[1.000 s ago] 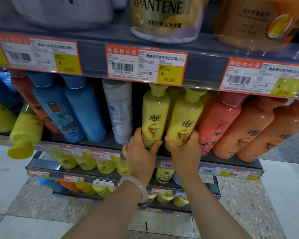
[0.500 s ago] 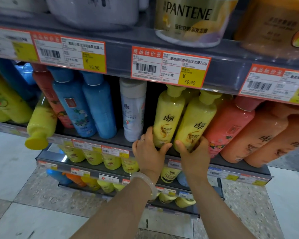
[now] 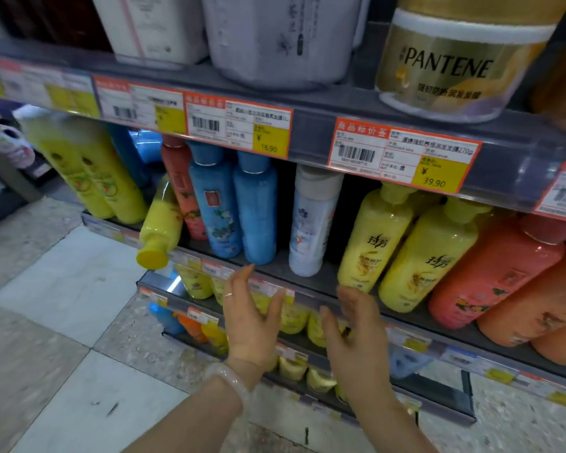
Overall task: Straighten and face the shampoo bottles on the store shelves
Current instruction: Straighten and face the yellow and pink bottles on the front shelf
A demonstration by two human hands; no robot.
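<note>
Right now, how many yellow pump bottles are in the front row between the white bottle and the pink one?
2 yellow pump bottles: one beside the white bottle, above the right hand; the other beside the pink bottle. Yellow behind them suggests more hidden.

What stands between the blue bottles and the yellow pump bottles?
One white bottle with a beige cap; dark gaps separate it from the blue bottles and the yellow pump bottles, in the head view.
</note>
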